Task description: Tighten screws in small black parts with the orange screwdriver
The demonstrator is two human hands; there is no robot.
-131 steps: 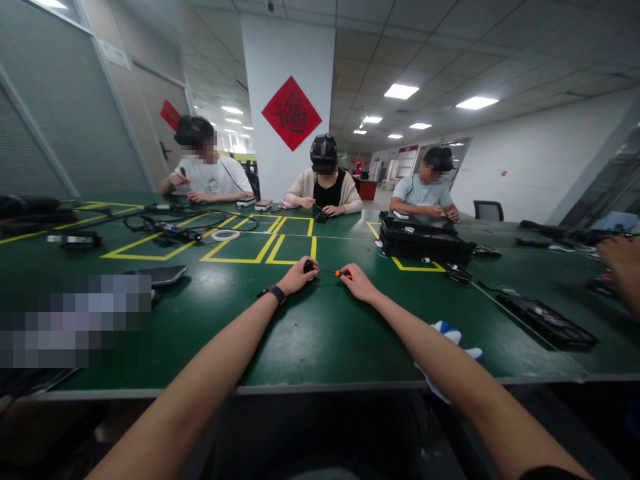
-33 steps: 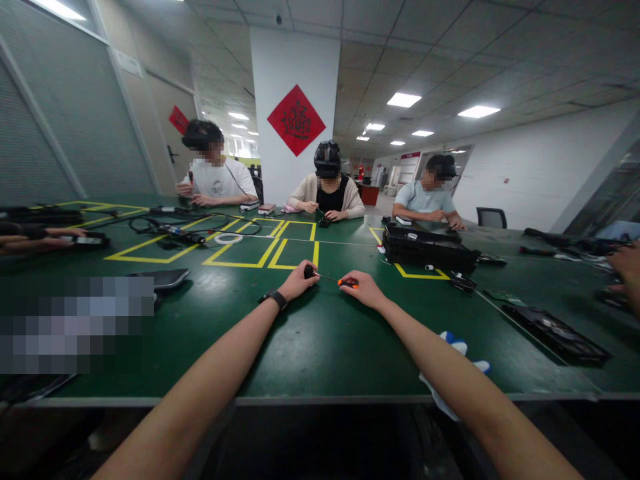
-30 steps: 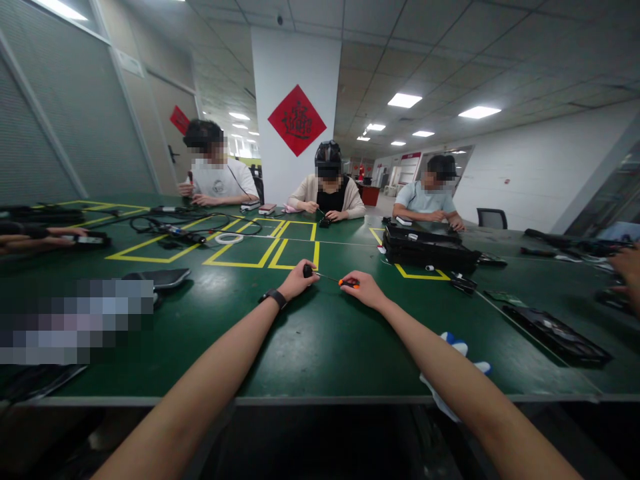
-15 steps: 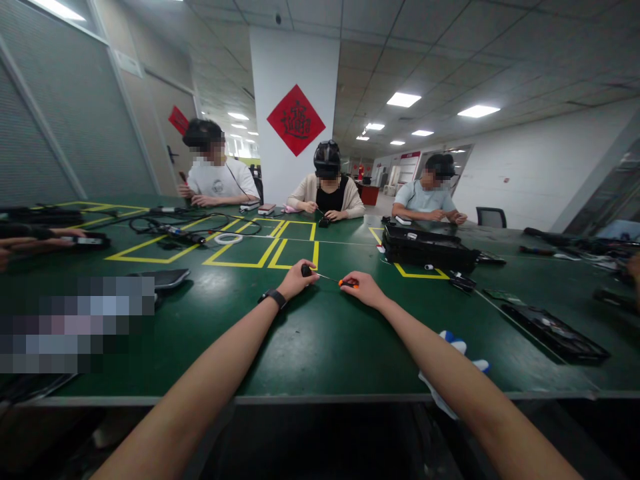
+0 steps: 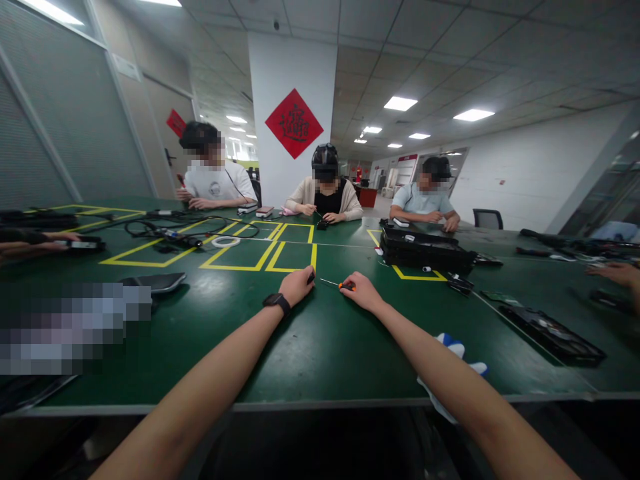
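Observation:
Over the green table (image 5: pixel 320 360), my right hand (image 5: pixel 365 292) is closed round the black-and-orange handle of a screwdriver (image 5: pixel 346 287). Its thin metal shaft points left toward my left hand (image 5: pixel 297 287), which wears a black watch. The fingers of that hand pinch a small black object (image 5: pixel 311 275), mostly covered by them, so its exact kind cannot be made out. A short gap separates the screwdriver tip from it.
A blue-and-white glove (image 5: pixel 453 345) lies partly under my right forearm. Black equipment cases (image 5: pixel 425 250) and an opened black device (image 5: pixel 553 333) stand to the right. Cables (image 5: pixel 175 233) and a white ring (image 5: pixel 226 242) lie left. Several people sit around the table.
The screwdriver tip has come away from the black object, leaving a small gap. My left hand has turned, so less of that object shows. The view has shifted slightly.

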